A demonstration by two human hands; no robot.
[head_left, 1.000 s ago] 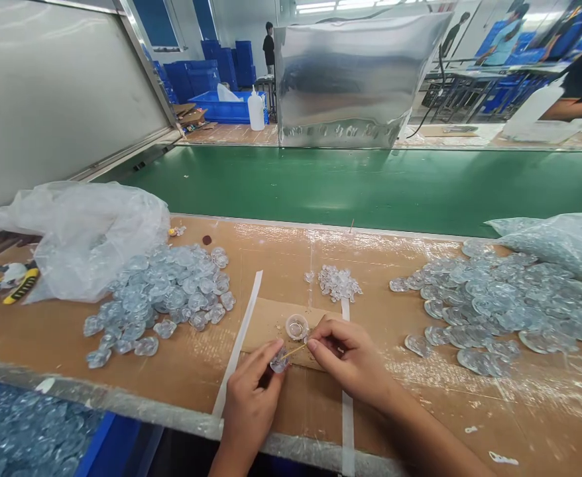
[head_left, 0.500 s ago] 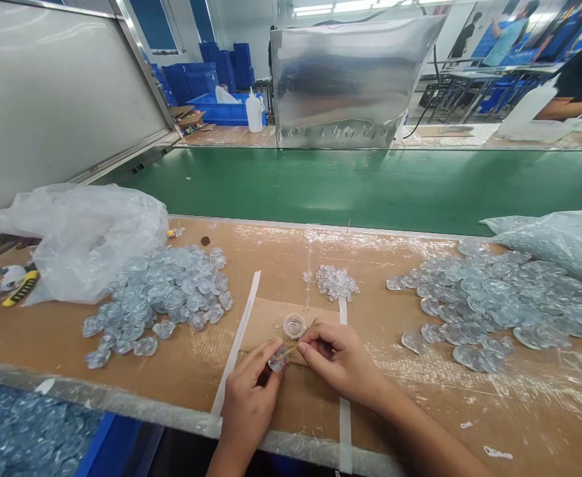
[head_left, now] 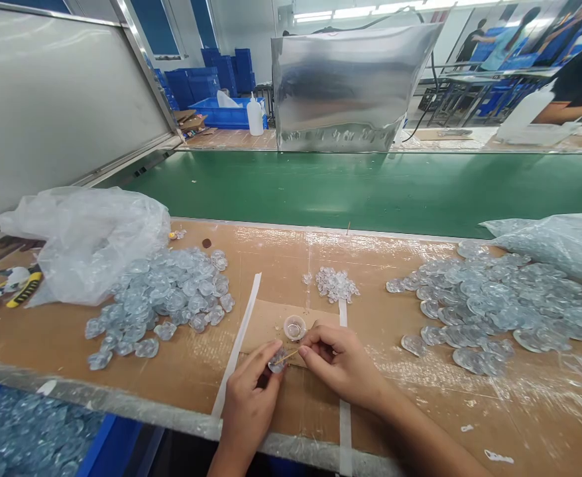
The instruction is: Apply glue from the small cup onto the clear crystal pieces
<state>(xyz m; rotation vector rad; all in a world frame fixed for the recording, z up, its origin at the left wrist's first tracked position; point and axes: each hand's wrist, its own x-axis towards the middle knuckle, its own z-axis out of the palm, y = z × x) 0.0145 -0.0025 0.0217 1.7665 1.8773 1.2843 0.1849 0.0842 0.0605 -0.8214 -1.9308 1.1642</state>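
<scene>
My left hand point(head_left: 251, 391) pinches a small clear plastic piece point(head_left: 278, 362) between thumb and fingers. My right hand point(head_left: 338, 363) holds a thin wooden stick point(head_left: 289, 356) by its end, with the tip at that piece. Just above both hands, a small clear cup point(head_left: 295, 328) holding a little clear liquid stands on a cardboard sheet point(head_left: 266, 323). Beyond it lies a small heap of clear crystal-like pieces point(head_left: 335, 285). Larger piles of clear pieces point(head_left: 166, 295) spread to the left, and more point(head_left: 490, 305) to the right.
The brown film-covered bench point(head_left: 291, 397) carries crumpled plastic bags point(head_left: 82, 245) at both sides. A blue bin point(head_left: 22, 430) of clear pieces sits below its near left edge. Behind runs a green conveyor belt point(head_left: 370, 185), then a silver foil bag point(head_left: 345, 86). A co-worker's arm point(head_left: 569, 112) shows far right.
The view has shifted slightly. Both hands stay close together, still holding the clear piece and the stick. The cup and piles have not visibly moved on the bench.
</scene>
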